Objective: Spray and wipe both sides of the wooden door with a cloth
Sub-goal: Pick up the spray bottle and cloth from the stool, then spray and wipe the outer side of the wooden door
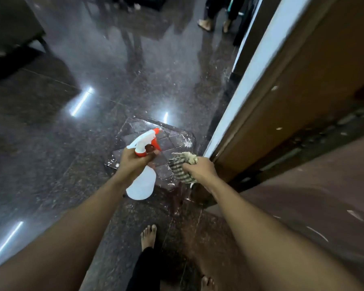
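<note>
My left hand (133, 162) grips the neck of a white spray bottle (141, 183) with a white and red trigger head, its nozzle aimed up and to the right. My right hand (200, 169) holds a crumpled striped cloth (182, 166) close to the bottom corner of the wooden door (292, 97). The brown door runs up the right side of the view, edge on, with pale specks on its face. A white strip (254, 68) lines its left edge.
The dark polished stone floor (72, 143) reflects ceiling lights. A square tiled floor patch (172, 139) lies under my hands. My bare feet (148, 236) stand at the bottom. Another person's feet (206, 24) show at the far top, dark furniture (11, 34) at top left.
</note>
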Motion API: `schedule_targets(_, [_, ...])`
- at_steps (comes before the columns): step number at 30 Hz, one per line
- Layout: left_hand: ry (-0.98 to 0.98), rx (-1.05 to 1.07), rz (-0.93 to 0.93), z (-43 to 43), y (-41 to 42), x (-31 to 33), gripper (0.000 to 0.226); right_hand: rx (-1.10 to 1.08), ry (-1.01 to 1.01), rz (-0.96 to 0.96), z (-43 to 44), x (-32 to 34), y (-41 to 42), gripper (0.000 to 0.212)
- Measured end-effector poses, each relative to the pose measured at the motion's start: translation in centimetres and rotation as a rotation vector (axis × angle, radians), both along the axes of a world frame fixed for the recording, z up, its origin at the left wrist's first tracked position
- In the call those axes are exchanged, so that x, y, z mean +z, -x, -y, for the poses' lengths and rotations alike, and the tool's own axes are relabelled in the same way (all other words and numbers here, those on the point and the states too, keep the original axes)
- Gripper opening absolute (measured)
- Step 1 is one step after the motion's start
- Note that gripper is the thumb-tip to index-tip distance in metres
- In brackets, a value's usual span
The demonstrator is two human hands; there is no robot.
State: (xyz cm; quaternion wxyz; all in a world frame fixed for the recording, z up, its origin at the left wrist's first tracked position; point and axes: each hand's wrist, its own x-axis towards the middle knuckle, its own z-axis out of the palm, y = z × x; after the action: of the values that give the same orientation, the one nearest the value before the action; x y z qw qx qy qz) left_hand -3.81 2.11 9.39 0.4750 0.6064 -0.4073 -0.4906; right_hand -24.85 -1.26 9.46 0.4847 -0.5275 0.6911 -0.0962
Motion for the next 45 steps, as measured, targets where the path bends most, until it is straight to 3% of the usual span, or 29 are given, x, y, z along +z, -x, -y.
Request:
schedule_targets(3, [0.0, 0.109, -0.064, -3.9, 3.3, 3.2, 0.018, -0.058, -0.037, 0.179, -2.4, 1.8, 3.0, 0.053])
schedule_targets(6, [0.041, 0.172, -0.046, -7.4, 7.1, 5.4, 0.022, -0.056, -0.004, 0.347, -4.1, 2.2, 6.8, 0.053])
schedule_targets(9, [0.062, 0.205, -0.007, -9.9, 10.3, 7.3, 0.036, -0.017, 0.018, 0.403, -5.8, 4.7, 9.8, 0.075])
schedule_targets(17, [0.04, 0.304, 0.024, -15.7, 19.1, 11.4, 0.031, -0.091, 0.13, 0.46, -11.3, 10.3, 18.4, 0.032])
schedule_targets(21, [0.093, 0.26, 0.081, -17.6, 23.8, 14.0, 0.015, -0.132, 0.296, 0.507, -13.8, 14.2, 24.5, 0.031])
schedule_targets(27, [0.2, 0.182, 0.108, -18.6, 30.2, 20.0, 0.027, -0.229, 0.576, 0.57, -16.1, 21.1, 31.2, 0.036])
schedule_targets(30, [0.328, 0.086, 0.096, -19.1, 33.9, 25.1, 0.026, -0.262, 0.763, 0.636, -17.9, 26.8, 34.7, 0.038])
schedule_targets(35, [0.525, -0.005, 0.064, -18.4, 38.2, 35.7, 0.027, -0.352, 1.053, 0.749, -19.2, 37.8, 39.0, 0.019])
schedule_targets(39, [0.675, -0.053, 0.028, -17.9, 41.0, 45.0, 0.025, -0.478, 1.234, 0.712, -19.9, 47.2, 43.0, 0.019])
schedule_targets(45, [0.897, -0.052, 0.054, -15.4, 44.0, 57.2, 0.026, -0.476, 1.471, 0.551, -20.5, 57.5, 48.8, 0.023])
